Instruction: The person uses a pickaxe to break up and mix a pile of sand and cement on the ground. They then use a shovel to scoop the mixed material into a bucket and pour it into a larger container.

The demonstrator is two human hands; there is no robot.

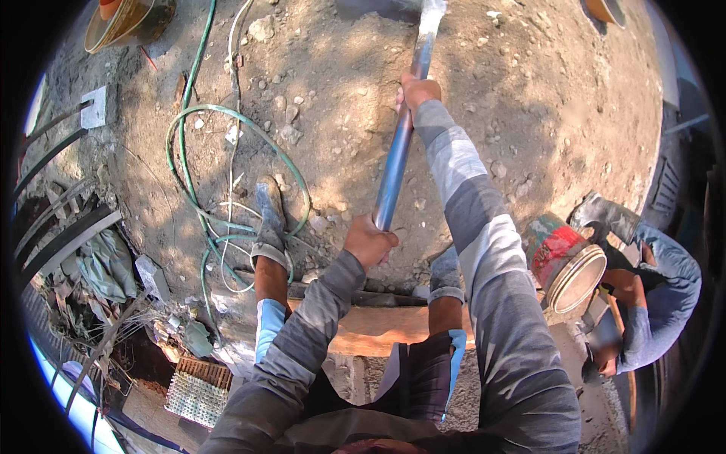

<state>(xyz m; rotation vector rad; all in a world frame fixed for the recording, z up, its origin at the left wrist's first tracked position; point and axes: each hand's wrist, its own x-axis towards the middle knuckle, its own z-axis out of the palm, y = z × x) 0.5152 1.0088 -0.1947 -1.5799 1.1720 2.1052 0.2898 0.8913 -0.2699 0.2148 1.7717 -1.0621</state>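
My left hand (368, 243) grips the near end of a blue metal tube handle (395, 164) of a long tool. Farther up, my right hand (418, 91) is closed around the same handle. The shaft slants away from me over the dirt ground (351, 119). Its far part is pale and coated. Beside it at the top edge lies a blurred grey shape (377, 8), perhaps the tool's head, partly cut off. My left shoe (269, 207) and right shoe (445, 267) stand apart on the dirt, both dusty.
A looped green hose (266, 139) and a white cable (231, 164) lie around my left foot. At right, a person (669, 289) bends beside a tilted paint bucket (558, 255). A wooden board (385, 326) runs behind my feet. Rubble and a crate (198, 391) are lower left.
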